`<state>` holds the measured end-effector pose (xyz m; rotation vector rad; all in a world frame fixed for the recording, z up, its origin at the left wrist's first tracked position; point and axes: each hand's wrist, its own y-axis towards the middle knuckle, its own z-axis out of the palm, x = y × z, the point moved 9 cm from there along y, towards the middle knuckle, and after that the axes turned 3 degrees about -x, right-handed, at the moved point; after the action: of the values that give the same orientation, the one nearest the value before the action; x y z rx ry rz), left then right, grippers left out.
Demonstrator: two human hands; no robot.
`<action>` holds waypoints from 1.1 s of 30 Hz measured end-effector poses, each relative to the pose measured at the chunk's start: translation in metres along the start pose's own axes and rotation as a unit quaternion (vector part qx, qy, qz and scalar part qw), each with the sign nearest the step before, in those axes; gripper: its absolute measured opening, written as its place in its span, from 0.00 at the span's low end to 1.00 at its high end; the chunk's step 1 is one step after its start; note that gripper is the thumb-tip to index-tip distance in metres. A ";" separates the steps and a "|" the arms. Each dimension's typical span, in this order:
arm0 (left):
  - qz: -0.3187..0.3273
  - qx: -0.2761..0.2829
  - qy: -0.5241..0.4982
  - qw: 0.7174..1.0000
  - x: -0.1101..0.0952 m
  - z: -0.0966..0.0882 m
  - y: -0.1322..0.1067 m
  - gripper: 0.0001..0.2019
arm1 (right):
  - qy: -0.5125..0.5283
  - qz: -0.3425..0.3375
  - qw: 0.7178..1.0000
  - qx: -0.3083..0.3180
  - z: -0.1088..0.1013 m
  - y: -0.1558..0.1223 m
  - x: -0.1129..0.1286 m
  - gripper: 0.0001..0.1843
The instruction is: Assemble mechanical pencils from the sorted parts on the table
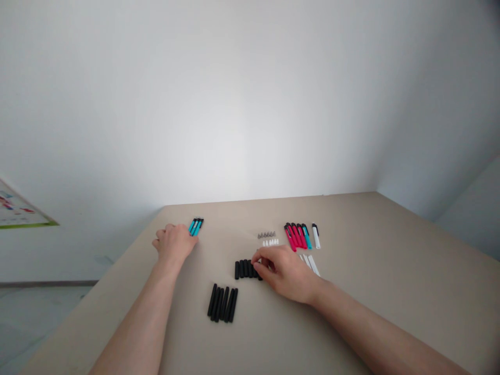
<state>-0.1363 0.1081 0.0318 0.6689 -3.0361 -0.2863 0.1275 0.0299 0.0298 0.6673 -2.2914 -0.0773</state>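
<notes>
My left hand [175, 244] is at the far left of the table, fingers curled, thumb side at the lower ends of a few teal pen barrels [196, 226] with black clips. It covers those ends, and its grip is partly hidden. My right hand [287, 271] is closed in a pinch, thumb and index finger at the right part of a row of short black tubes [245, 269]. The tube at its fingertips is mostly covered. Nearer to me lie several longer black tubes [222, 303] side by side.
Behind my right hand are small metal springs or cones [266, 235] and small white pieces [271, 242]. Red pen barrels [296, 236], a teal barrel [307, 237] and a white one [316, 236] lie to the right, above thin white sticks [311, 264]. A wall [242, 104] borders the beige table [371, 260].
</notes>
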 end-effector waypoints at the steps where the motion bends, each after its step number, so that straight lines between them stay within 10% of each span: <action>1: -0.001 0.003 -0.001 1.000 0.000 0.001 0.000 0.16 | 0.000 0.000 1.000 0.000 0.000 0.000 0.000 0.09; 33: 0.100 0.040 -0.002 0.994 -0.018 0.012 -0.002 0.18 | -0.008 0.002 1.000 0.001 -0.001 0.000 0.000 0.09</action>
<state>-0.1194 0.1159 0.0203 0.3624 -3.0998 -0.1615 0.1277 0.0299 0.0306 0.6658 -2.3075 -0.0793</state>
